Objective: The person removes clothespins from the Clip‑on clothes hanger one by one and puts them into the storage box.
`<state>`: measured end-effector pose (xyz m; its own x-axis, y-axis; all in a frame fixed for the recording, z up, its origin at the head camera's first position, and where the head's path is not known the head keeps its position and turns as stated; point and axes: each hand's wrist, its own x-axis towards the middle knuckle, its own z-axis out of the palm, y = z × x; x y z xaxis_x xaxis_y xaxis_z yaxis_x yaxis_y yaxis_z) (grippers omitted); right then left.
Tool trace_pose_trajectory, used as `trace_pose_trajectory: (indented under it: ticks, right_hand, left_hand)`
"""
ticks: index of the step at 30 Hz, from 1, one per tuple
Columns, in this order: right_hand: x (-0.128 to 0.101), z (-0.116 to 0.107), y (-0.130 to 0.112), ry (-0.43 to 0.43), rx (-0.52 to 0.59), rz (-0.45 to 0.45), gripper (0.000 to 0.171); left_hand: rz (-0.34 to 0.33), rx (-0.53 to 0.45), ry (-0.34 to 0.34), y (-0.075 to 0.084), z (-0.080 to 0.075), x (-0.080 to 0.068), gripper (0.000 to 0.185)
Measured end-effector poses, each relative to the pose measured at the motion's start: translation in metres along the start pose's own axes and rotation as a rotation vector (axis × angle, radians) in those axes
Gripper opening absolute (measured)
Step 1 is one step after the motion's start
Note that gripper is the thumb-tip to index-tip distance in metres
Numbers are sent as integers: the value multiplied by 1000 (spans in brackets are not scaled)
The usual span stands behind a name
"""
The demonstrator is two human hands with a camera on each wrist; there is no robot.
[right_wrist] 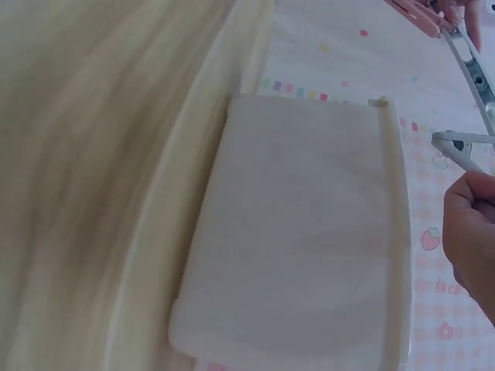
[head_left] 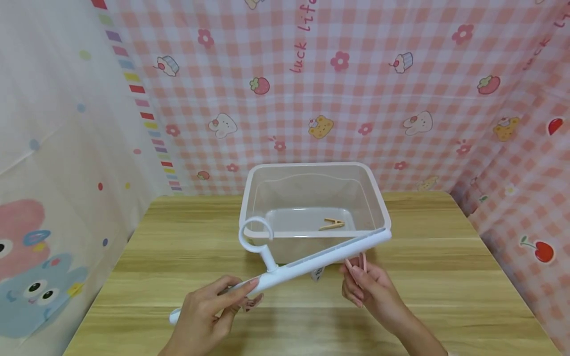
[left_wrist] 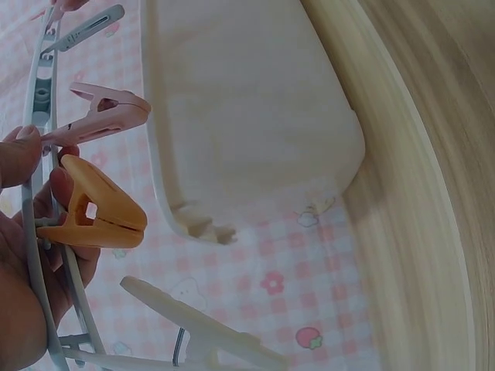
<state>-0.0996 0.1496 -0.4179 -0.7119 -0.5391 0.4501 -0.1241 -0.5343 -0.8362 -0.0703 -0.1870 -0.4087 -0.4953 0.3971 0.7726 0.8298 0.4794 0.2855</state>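
A pale blue-white clip hanger with a round hook is held tilted above the table, its right end higher. My left hand grips its bar left of the hook. Near the bar's right end, my right hand pinches a pink clothespin just below the bar; whether it is attached is hidden. Several clothespins hang from the bar. The left wrist view shows a grey clothespin, a pink one, an orange one near the left fingers, and a cream one.
Behind the hanger, a translucent plastic bin stands on the wooden table. One yellow-orange clothespin lies on its floor. Patterned curtains enclose the back and sides.
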Motion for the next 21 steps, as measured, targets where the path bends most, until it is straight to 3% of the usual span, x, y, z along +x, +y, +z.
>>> trace_pose_trajectory:
  ticks: [13,17,21]
  right_hand:
    - [-11,0,4,-34,144,-107,54]
    - [-12,1,0,19,37,-86,53]
    - [-14,2,-3,123,-201,-72,50]
  left_hand:
    - [38,-33,-8,0,4,4,64]
    - [24,-31,-21,0,3,4,64]
    - [11,-23,-30,1,3,5,65]
